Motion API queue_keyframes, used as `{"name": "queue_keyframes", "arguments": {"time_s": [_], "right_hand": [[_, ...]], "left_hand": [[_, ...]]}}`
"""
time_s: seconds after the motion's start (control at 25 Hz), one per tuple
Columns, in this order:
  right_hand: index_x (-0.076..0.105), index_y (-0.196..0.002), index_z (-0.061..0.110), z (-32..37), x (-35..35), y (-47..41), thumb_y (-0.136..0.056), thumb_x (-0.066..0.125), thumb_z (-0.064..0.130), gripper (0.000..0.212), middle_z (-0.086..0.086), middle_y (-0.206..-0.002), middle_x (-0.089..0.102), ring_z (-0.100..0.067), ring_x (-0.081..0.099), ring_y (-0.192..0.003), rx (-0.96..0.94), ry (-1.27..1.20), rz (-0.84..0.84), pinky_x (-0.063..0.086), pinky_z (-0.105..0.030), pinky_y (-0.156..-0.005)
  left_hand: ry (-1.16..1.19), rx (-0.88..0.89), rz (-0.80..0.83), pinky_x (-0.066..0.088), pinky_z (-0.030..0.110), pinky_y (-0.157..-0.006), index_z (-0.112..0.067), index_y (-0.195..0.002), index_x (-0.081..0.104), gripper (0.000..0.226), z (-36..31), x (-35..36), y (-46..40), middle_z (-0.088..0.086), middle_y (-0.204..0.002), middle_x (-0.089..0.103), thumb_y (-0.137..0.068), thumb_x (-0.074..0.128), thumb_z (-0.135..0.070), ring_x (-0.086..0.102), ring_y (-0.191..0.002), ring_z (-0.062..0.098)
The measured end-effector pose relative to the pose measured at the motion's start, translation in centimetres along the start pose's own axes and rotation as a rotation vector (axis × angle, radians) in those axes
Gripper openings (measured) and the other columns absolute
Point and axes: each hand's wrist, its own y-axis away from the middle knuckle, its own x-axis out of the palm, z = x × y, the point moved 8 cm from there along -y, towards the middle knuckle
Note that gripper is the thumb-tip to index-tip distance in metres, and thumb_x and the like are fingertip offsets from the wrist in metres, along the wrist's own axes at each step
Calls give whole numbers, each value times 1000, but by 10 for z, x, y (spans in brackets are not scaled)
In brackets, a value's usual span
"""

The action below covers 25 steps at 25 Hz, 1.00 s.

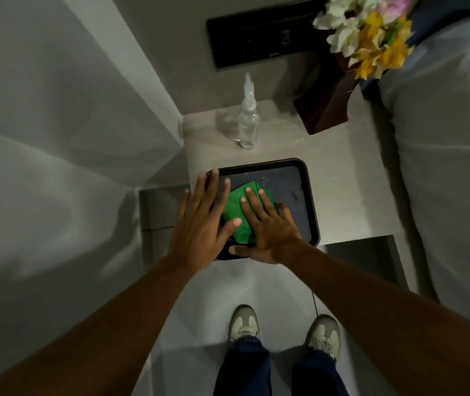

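Head view shows my right hand (268, 224) flat, fingers straight, pressing the green cloth (235, 215) under its palm onto the black tray (311, 195); my left hand (202, 221), equally flat, steadies the rim beside it; droplets (259, 175) beyond my fingertips suggest wiping is about midway.

No legible text or brand anywhere; only a faint 8-like mark on the black wall panel (259, 41)

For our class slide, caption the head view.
Right hand presses a green cloth onto a dark tray; left hand rests on its left edge.
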Motion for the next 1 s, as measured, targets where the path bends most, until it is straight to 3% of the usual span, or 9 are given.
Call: {"name": "queue_keyframes", "arguments": {"time_s": [0.16,0.24,0.32,0.44,0.56,0.68,0.76,0.92,1.0], "right_hand": [[2,-158,25,-9,-25,-2,-87,55,59,95,2,-167,-15,-19,-15,-154,-77,-217,144,8,-52,-119],[20,-156,26,-25,-54,-2,-88,63,34,81,1,-168,6,-20,3,-155,-68,-363,-15,11,-52,-120],[28,-154,19,-47,-89,-2,-87,66,16,77,-5,-165,22,-25,19,-152,36,-545,-286,20,-50,-122],[25,-153,10,-63,-137,-16,-88,71,24,81,-11,-161,30,-28,29,-148,162,-732,-542,26,-42,-121],[24,-153,9,-55,-173,-52,-83,76,38,92,-12,-158,35,-29,35,-145,163,-776,-600,31,-42,-116],[46,-137,12,-48,-182,-80,-82,77,37,68,-13,-135,58,-31,56,-123,176,-742,-561,48,-40,-101],[54,-128,12,-48,-183,-84,-84,74,32,53,-13,-123,64,-31,61,-112,183,-673,-573,50,-37,-92],[63,-118,6,-56,-191,-55,-85,74,29,42,-13,-113,70,-29,66,-105,111,-700,-717,53,-39,-90],[65,-116,8,-62,-186,-19,-85,73,36,43,-8,-109,72,-19,67,-100,31,-721,-787,55,-31,-87]], "left_hand": [[8,-48,144,20,54,-119,-15,-154,26,65,4,47,14,4,-165,15,-100,17,-51,0,-152,23],[53,-74,150,10,50,-121,-16,-155,22,65,2,55,5,2,-166,11,-101,18,-52,-2,-152,21],[54,-51,192,-1,46,-120,-17,-156,14,68,-2,60,-4,2,-166,5,-99,15,-54,-2,-152,20],[-61,32,278,-6,47,-119,-14,-157,5,67,-5,70,-6,8,-166,-3,-101,16,-50,-2,-153,25],[-154,59,308,-5,50,-120,-12,-156,-2,66,-4,77,2,13,-165,-9,-103,17,-46,-5,-152,30],[-141,23,284,-2,49,-120,-11,-156,1,65,-7,78,4,13,-165,-7,-104,22,-42,-3,-152,32],[-119,-15,274,-1,48,-121,-12,-157,3,64,-8,79,3,12,-166,-6,-104,25,-41,-3,-152,32],[-120,-12,286,1,48,-121,-12,-156,-2,65,-8,83,3,13,-165,-10,-104,22,-41,-5,-152,33],[-119,-5,268,1,47,-121,-13,-156,-3,64,-6,83,4,13,-165,-10,-104,20,-42,-5,-152,33]]}}
